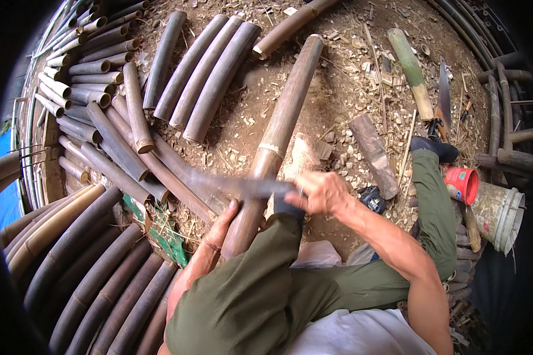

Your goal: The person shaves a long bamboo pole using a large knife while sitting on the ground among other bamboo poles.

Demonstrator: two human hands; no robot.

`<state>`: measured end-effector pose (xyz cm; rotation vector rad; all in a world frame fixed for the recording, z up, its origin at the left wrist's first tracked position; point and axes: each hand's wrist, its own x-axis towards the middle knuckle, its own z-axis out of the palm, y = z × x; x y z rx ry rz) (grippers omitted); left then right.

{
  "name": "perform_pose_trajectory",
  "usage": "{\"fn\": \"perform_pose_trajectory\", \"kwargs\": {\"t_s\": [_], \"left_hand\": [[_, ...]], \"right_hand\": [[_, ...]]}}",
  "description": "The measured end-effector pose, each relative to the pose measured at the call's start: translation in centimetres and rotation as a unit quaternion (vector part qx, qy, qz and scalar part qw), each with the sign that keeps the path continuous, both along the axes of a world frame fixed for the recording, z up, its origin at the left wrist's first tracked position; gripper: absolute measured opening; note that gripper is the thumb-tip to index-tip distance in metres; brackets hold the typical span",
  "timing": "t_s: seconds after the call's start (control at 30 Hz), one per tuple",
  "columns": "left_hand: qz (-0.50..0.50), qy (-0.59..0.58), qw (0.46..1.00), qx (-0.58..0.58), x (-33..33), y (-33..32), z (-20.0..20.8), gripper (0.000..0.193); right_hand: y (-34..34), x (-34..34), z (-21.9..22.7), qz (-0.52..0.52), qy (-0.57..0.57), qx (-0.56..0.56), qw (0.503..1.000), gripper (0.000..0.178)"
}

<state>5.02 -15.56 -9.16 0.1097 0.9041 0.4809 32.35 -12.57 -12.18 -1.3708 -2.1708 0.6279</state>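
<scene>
A brown bamboo pole [287, 106] slants across the middle, its near end beside my left knee and its far end over the chip-covered ground. Around the left side of its near part wraps my left hand [217, 229], thumb on the surface and the other fingers mostly hidden. My right hand [321, 193] is closed on the handle of a machete [251, 188]. Its dark blade, smeared by motion, lies across the pole just beyond my left thumb. A pale ring marks the pole's node slightly farther along.
Several cut bamboo lengths [222, 80] lie ahead and left, with stacked bamboo [95, 278] at lower left. On the right are a wooden block [374, 155], a green-ended bamboo piece [407, 62], a handsaw [444, 94], a red tub [461, 184] and a dirty white bucket [494, 214].
</scene>
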Motion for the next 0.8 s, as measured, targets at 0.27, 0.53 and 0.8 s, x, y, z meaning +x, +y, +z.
{"fn": "perform_pose_trajectory", "kwargs": {"t_s": [0.27,0.53,0.8], "left_hand": [[-0.031,-0.074,0.996,-0.027,-0.7,0.6,0.2,0.068],[-0.026,-0.085,0.996,0.001,-0.6,0.3,-0.5,0.073],[0.016,-0.039,0.998,-0.056,-0.5,-0.1,-0.2,0.078]], "right_hand": [[0.5,-0.1,-0.3,0.033,-0.015,0.026,0.999,0.057],[0.7,-1.0,0.0,0.053,0.044,0.138,0.988,0.054],[1.2,-0.3,-0.3,0.051,0.06,0.146,0.986,0.054]]}}
